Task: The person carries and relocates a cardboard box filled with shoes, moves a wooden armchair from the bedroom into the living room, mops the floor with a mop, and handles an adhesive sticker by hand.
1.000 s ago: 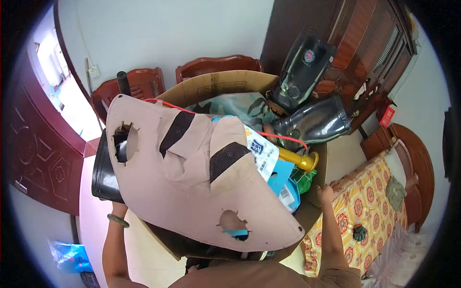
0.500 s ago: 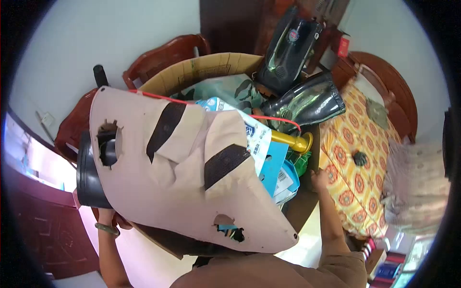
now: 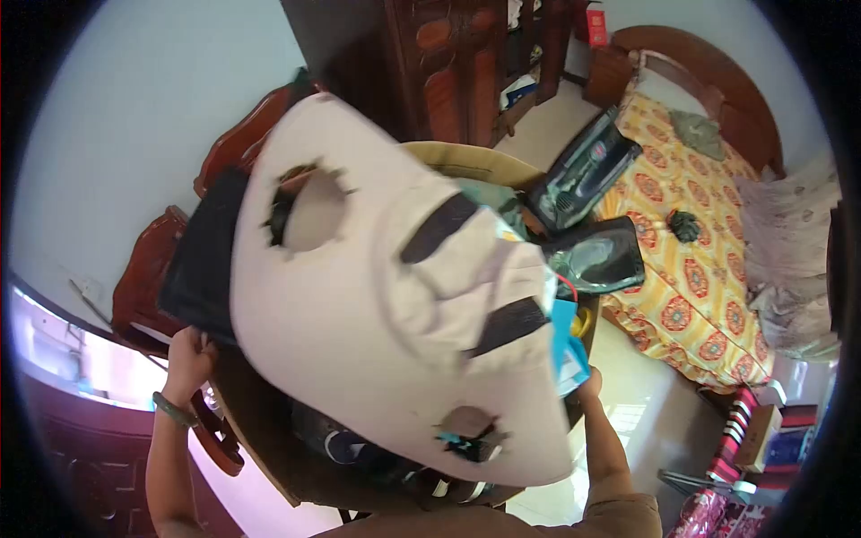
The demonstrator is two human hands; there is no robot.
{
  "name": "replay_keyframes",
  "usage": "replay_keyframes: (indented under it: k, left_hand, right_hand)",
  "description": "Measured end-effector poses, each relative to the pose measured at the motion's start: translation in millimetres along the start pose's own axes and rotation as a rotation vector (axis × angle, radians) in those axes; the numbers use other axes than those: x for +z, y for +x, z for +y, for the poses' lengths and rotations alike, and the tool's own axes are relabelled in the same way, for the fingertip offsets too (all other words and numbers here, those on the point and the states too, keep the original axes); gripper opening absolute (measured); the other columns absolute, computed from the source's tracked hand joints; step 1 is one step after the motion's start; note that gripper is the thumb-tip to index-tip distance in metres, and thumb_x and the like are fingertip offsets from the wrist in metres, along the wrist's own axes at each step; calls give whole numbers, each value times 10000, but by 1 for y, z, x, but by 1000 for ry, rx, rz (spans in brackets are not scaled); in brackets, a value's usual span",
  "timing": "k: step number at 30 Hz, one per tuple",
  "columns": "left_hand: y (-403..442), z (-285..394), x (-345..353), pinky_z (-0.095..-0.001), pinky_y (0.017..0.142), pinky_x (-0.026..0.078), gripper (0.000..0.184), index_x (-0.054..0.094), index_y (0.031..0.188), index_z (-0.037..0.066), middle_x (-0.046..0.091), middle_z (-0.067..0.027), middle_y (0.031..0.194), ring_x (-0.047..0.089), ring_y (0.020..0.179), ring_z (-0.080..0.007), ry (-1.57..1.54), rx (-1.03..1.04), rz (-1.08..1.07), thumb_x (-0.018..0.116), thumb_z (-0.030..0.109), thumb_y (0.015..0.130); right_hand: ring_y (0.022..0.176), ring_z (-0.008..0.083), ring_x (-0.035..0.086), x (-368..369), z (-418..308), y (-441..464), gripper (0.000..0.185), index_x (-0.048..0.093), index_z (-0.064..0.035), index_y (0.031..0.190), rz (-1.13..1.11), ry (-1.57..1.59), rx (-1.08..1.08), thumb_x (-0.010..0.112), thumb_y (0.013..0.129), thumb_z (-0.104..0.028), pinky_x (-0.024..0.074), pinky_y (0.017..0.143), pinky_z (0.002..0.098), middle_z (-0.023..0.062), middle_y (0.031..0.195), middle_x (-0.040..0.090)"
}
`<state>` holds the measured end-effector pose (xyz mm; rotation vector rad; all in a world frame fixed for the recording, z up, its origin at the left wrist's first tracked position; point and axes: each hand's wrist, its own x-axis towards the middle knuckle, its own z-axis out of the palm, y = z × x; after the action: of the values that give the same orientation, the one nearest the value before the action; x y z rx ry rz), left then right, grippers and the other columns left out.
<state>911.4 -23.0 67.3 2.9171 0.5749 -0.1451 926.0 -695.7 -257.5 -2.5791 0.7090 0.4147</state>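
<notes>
A large cardboard box (image 3: 256, 430) full of goods is in front of my body. My left hand (image 3: 191, 359) is closed on its left edge, just below a black item (image 3: 208, 255). At the right side, my right hand (image 3: 589, 386) is closed on the box edge, its fingers partly hidden. Across the top lies a pinkish-beige sheet (image 3: 314, 323) with ragged holes and two dark patches, hiding most of the contents. Black rubber boots (image 3: 596, 255) stick out at the far right, near a blue item (image 3: 565, 345).
Beyond the box stands a dark wooden wardrobe (image 3: 430, 81). To the right is a bed with an orange patterned cover (image 3: 664, 269). Wooden chairs (image 3: 148, 278) are along the left wall. A striped item and a small carton (image 3: 758, 438) sit at lower right.
The view has shifted, showing more wardrobe and floor. The sheet sits further right and looks closer. My left hand now shows higher, with its fingers visible at the box edge.
</notes>
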Motion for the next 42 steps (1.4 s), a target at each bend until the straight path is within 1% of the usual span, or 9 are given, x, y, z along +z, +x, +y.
replay_keyframes:
  k: [5, 9, 21, 24, 27, 28, 29, 30, 42]
  left_hand:
    - [-14, 172, 30, -402, 607, 432, 357, 570, 970, 44, 549, -224, 721, 557, 713, -383, 23, 79, -206, 483, -13, 628]
    - [-18, 276, 83, -423, 577, 445, 398, 543, 1034, -9, 550, -226, 653, 563, 625, -374, 154, 177, -252, 524, 47, 641]
    - [-38, 361, 110, -407, 533, 446, 373, 539, 1050, 18, 567, -207, 653, 574, 606, -349, 290, 54, -146, 547, 51, 679]
    - [-54, 366, 110, -366, 560, 462, 365, 522, 1069, 1, 609, -158, 703, 606, 636, -277, 36, 47, -95, 574, 94, 720]
    - [-57, 255, 125, -253, 593, 462, 263, 550, 1025, 52, 613, -56, 903, 589, 704, -167, -963, -290, -39, 510, 228, 833]
    - [-64, 222, 144, -251, 551, 445, 317, 557, 1002, 95, 576, -50, 898, 559, 665, -146, -757, -424, 121, 453, 359, 861]
    - [-80, 189, 158, -356, 888, 361, 458, 505, 1106, 50, 528, -100, 1110, 468, 1043, -157, -781, -743, -51, 507, 399, 808]
    - [-94, 150, 192, -351, 887, 363, 468, 502, 1112, 49, 528, -99, 1112, 468, 1044, -157, -705, -821, -120, 497, 407, 812]
    - [-156, -47, 362, -295, 874, 384, 588, 473, 1183, 28, 526, -92, 1131, 472, 1048, -152, -1104, -848, -110, 376, 509, 860]
  right_hand:
    - [795, 363, 589, 91, 127, 63, 386, 634, 8, 802, -177, -58, 170, 575, 709, -361, 464, 714, 404, 224, 798, 610]
    - [797, 354, 594, 116, 184, 96, 362, 639, 2, 788, -336, -151, 154, 577, 702, -344, 467, 710, 396, 216, 794, 615]
    - [826, 339, 603, 113, 244, 157, 370, 644, 19, 736, -495, -183, 181, 623, 643, -339, 476, 719, 373, 207, 786, 625]
    - [932, 326, 577, 89, 227, 161, 362, 623, 4, 884, -586, -258, 111, 558, 735, -320, 464, 752, 382, 213, 965, 602]
    - [928, 321, 573, 118, 258, 167, 284, 603, -13, 918, -525, -234, 47, 531, 770, -244, 463, 748, 395, 193, 979, 598]
    - [925, 322, 573, 110, 251, 168, 282, 603, -14, 916, -517, -264, 31, 531, 769, -244, 463, 745, 396, 192, 975, 598]
    - [921, 322, 573, 102, 245, 167, 280, 603, -15, 914, -517, -276, 14, 532, 768, -244, 463, 743, 397, 192, 972, 598]
    - [918, 322, 574, 102, 240, 167, 278, 603, -16, 911, -519, -293, 2, 532, 767, -243, 462, 741, 397, 191, 968, 599]
    - [877, 326, 575, 117, 269, 206, 255, 604, -28, 884, -452, -427, -73, 535, 758, -238, 461, 716, 405, 182, 926, 599]
